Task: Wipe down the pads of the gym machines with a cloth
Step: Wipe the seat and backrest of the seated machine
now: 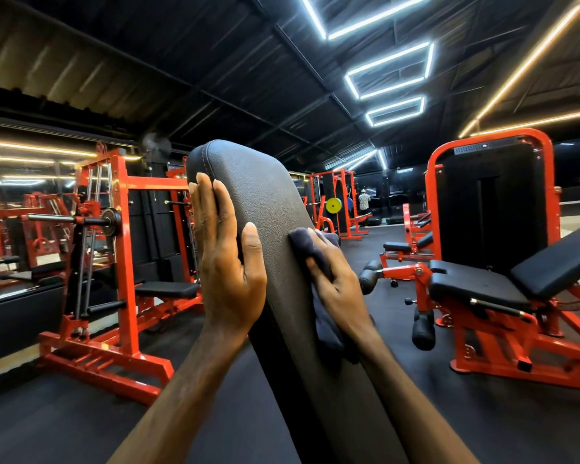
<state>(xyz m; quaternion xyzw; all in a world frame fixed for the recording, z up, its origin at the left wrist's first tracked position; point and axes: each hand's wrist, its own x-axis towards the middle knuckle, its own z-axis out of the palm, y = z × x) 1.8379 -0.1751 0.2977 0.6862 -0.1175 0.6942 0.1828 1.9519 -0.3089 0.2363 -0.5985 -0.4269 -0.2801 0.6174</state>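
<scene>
A tall black padded backrest (265, 195) rises tilted in the middle of the head view. My left hand (225, 262) lies against its left edge with straight fingers along the side and the thumb on the front face. My right hand (335, 279) grips a dark blue cloth (310, 246) and presses it against the pad's right edge. Part of the cloth hangs down below my right wrist.
A red smith-type rack (121, 262) with a black bench stands to the left. A red leg machine with black seat pads (482, 283) stands to the right. Black rubber floor (64, 423) lies all around. A person (364, 199) stands far back.
</scene>
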